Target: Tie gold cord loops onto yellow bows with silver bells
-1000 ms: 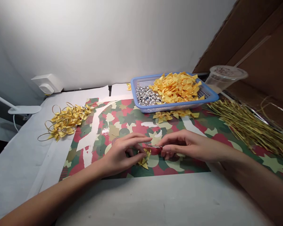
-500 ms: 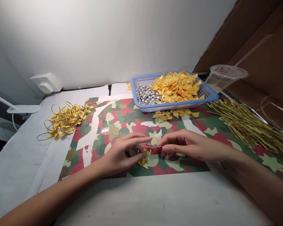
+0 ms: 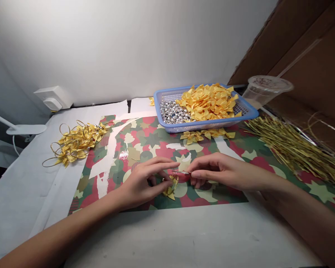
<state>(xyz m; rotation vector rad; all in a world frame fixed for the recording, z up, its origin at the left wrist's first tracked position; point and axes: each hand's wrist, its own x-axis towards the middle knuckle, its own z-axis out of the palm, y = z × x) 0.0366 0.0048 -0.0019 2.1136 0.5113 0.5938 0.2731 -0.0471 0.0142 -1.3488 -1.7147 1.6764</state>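
Observation:
My left hand curls over a yellow ribbon bow with a gold wire loop, which sits under its thumb and fingertips, partly hidden. My right hand comes in from the right and pinches a thin metal wire between thumb and forefinger. The wire's tip points toward my left fingers, just above the bow. Both hands hover over a camouflage-patterned wrapping paper.
A blue plastic basket holds silver beads and a heap of yellow ribbon bows. Loose bows lie before it. Gold wire stems spread at right, wired bows at left, and a clear plastic cup stands behind.
The whole scene has drifted slightly up and left in view. My hands keep nearly the same pose, still holding the bow and the wire close together.

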